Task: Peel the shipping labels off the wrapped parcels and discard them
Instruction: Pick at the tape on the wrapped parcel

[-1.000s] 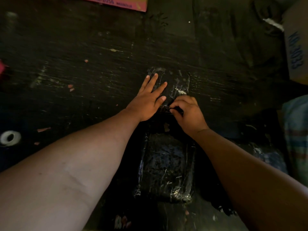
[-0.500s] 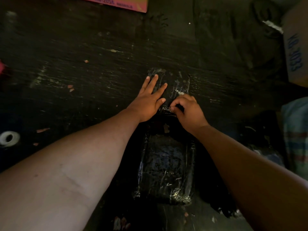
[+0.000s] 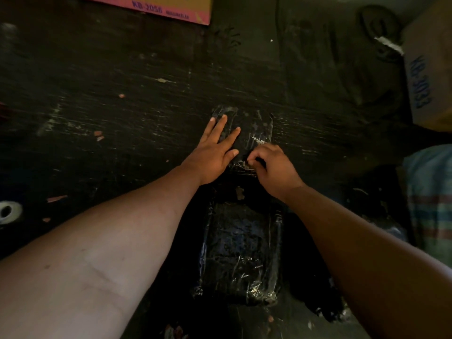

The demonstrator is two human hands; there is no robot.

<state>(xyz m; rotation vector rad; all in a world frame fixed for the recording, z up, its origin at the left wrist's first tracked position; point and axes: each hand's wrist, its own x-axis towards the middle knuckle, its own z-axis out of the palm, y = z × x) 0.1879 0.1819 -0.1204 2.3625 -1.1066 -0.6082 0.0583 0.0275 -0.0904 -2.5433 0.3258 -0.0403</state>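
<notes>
Left hand (image 3: 215, 152) lies flat, fingers straight, pressing the far parcel (image 3: 247, 133) as half a second ago; right hand (image 3: 274, 167), fingers curled, has crept slightly nearer it, pinching crinkled film at the parcel's near edge, at 6 o'clock. Both parcels are black, glossy, plastic-wrapped. Two parcels: the second parcel (image 3: 241, 250) lies toward 6 o'clock on the dark tabletop (image 3: 122, 118). No label is discernible.

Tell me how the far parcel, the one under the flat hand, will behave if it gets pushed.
The far parcel lies flat and low, so it would probably slide, not tip or roll. Its glossy, crinkled wrap looks slippery, likely why the left hand presses it while the right hand picks at its edge.
</notes>
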